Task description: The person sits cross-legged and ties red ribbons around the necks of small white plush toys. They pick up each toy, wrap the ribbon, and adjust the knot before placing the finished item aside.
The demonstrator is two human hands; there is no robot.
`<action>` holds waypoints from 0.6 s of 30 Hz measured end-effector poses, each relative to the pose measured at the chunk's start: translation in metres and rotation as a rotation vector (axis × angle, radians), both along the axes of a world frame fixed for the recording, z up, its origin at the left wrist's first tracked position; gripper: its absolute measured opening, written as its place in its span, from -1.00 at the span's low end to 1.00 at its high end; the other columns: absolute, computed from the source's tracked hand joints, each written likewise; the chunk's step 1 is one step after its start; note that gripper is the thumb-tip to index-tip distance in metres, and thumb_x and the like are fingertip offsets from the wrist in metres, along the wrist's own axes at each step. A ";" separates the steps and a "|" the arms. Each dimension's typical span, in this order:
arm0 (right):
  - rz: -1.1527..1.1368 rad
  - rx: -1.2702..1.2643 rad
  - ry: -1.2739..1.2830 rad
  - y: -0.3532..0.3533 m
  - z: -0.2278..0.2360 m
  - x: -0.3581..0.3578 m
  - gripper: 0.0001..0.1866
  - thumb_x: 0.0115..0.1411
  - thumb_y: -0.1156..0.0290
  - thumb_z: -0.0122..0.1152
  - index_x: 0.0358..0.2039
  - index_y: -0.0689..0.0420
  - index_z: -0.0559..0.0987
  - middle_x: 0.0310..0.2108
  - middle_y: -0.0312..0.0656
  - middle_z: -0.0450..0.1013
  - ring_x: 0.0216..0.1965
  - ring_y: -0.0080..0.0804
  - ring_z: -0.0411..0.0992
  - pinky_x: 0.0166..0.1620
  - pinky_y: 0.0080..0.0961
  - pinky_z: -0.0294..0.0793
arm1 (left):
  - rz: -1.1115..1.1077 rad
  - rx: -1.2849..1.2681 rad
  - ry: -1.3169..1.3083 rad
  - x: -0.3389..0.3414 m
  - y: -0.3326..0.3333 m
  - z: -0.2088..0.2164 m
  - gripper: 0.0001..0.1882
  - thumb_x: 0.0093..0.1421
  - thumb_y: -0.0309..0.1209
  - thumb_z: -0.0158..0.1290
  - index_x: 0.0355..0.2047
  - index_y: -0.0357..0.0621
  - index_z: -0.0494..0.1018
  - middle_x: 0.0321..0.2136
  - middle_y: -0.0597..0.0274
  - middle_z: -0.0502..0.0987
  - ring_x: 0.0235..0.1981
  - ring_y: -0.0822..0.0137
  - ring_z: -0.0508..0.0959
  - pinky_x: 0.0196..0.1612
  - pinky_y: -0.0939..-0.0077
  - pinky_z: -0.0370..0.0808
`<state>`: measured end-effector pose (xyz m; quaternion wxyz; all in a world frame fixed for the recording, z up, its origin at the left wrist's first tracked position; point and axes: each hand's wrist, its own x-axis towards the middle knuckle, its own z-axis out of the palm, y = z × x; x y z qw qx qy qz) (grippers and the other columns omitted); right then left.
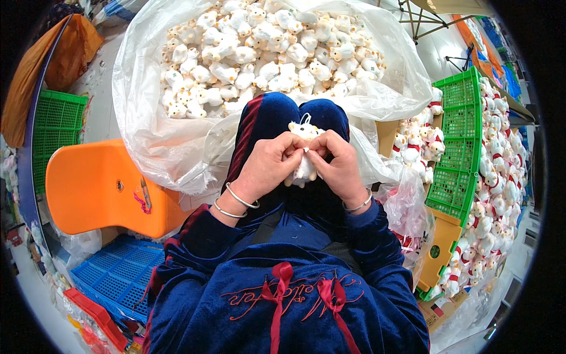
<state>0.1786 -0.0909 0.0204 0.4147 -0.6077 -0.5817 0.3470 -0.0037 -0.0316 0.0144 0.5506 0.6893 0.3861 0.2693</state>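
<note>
Above my lap I hold a small white plush toy (304, 171) with a white hanging loop on its head. The head points away from me, and the body hangs between my two hands. My left hand (266, 164) is closed, thumb and forefinger pinching at the toy's neck. Closed in the same kind of pinch from the other side is my right hand (340, 165). The fingertips nearly meet over a tiny white bit at the neck, too small to make out. Silver bangles circle both wrists.
Beyond my knees lies a large clear plastic sheet (138, 76) heaped with white plush toys (277, 47). An orange chair (88, 189) with scissors (146, 194) on it stands at left, near a blue crate (121, 274). To the right, a green crate (454, 135) borders toys with red neck bands (495, 177).
</note>
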 end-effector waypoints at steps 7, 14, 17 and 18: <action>-0.008 0.006 0.007 0.000 0.002 -0.003 -0.88 0.15 0.57 0.34 -0.34 0.22 0.54 -0.43 -0.22 0.45 -0.48 -0.48 0.45 -0.37 -0.55 0.47 | 0.054 0.058 0.031 0.003 -0.005 -0.001 -0.88 0.26 -0.46 0.19 -0.29 -0.26 0.52 -0.50 0.16 0.63 -0.51 0.47 0.62 -0.40 0.54 0.55; -0.087 0.029 -0.090 -0.003 0.001 -0.013 -0.86 0.13 0.58 0.32 -0.32 0.21 0.52 -0.42 -0.16 0.43 -0.46 -0.40 0.49 -0.38 -0.48 0.48 | 0.117 0.245 0.077 0.006 -0.012 -0.010 -0.84 0.23 -0.46 0.22 -0.38 -0.21 0.44 -0.56 0.15 0.58 -0.55 0.36 0.62 -0.45 0.47 0.54; -0.051 0.013 -0.053 -0.001 0.004 -0.010 -0.84 0.13 0.58 0.31 -0.27 0.21 0.53 -0.41 -0.16 0.43 -0.46 -0.40 0.47 -0.37 -0.49 0.46 | 0.125 0.274 0.061 0.006 -0.013 -0.015 -0.84 0.23 -0.46 0.23 -0.37 -0.20 0.44 -0.56 0.14 0.58 -0.56 0.34 0.63 -0.46 0.47 0.53; -0.035 0.009 -0.036 0.000 0.005 -0.009 -0.83 0.13 0.58 0.31 -0.25 0.22 0.53 -0.40 -0.16 0.44 -0.46 -0.40 0.46 -0.37 -0.49 0.45 | 0.128 0.278 0.053 0.007 -0.013 -0.015 -0.84 0.23 -0.46 0.23 -0.37 -0.20 0.44 -0.56 0.14 0.58 -0.56 0.34 0.63 -0.46 0.47 0.53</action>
